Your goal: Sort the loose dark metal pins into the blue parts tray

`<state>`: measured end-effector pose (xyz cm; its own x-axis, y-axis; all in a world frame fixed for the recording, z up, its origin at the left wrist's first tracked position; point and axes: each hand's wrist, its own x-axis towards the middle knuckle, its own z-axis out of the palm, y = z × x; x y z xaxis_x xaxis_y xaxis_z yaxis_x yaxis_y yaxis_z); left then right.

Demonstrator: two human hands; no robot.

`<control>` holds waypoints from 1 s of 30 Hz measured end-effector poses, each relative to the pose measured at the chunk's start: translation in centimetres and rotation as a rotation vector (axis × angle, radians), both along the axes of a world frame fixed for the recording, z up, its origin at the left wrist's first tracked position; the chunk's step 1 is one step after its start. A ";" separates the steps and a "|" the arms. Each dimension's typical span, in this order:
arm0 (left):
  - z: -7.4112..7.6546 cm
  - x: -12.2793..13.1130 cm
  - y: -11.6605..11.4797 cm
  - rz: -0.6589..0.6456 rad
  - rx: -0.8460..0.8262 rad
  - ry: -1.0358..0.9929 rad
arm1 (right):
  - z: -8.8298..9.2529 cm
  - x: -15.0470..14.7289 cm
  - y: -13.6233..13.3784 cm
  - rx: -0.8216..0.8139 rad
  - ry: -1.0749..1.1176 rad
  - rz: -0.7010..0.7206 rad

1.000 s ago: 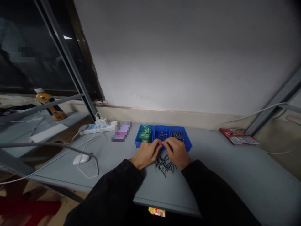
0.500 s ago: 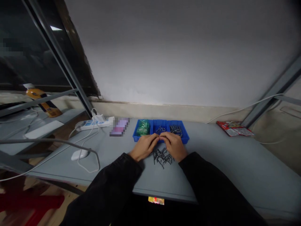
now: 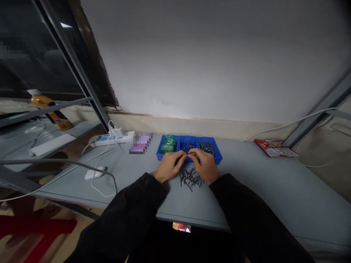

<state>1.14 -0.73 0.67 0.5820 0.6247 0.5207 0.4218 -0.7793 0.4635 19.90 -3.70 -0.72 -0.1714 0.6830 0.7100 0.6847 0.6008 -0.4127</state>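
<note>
My left hand (image 3: 170, 165) and my right hand (image 3: 203, 164) meet fingertip to fingertip just over the front rim of a blue three-part bin (image 3: 216, 157). Both are closed in a pinch; whatever sits between the fingertips is too small and hidden to name. Green plastic pieces (image 3: 168, 143) fill the bin's left compartment. Small metal pieces (image 3: 189, 147) lie in the middle one, and dark cylindrical pieces (image 3: 206, 147) in the right one. Below my wrists, a loose pile of short dark metal pins (image 3: 190, 179) is spread on the grey table (image 3: 131, 171).
To the left are a white power strip (image 3: 120, 138) with cords, a pixelated phone-like object (image 3: 140, 143) and a white rounded device (image 3: 95, 173). A red packet (image 3: 275, 148) lies at the back right. A yellow bottle (image 3: 51, 109) leans on the far-left table.
The whole scene sits slightly higher in view from a small head movement. My hands stay pinched together at the bin's front, with only a slight shift of the fingers.
</note>
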 end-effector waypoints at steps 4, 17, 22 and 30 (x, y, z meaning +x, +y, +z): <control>0.0 -0.1 0.1 0.015 -0.005 -0.023 | 0.1 0.0 0.0 0.002 -0.040 0.045; 0.0 -0.1 0.0 0.019 -0.017 -0.061 | 0.0 0.0 0.1 -0.001 -0.031 0.038; 0.0 0.0 0.0 0.016 -0.015 -0.055 | -0.3 0.1 0.3 -0.004 -0.049 0.006; -0.1 0.0 0.1 0.018 -0.005 -0.068 | 0.0 0.2 0.2 -0.006 -0.018 0.031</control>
<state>1.18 -0.64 0.55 0.5339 0.6376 0.5553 0.4034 -0.7693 0.4955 20.14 -3.50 -0.72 -0.2056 0.6816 0.7023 0.6731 0.6194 -0.4041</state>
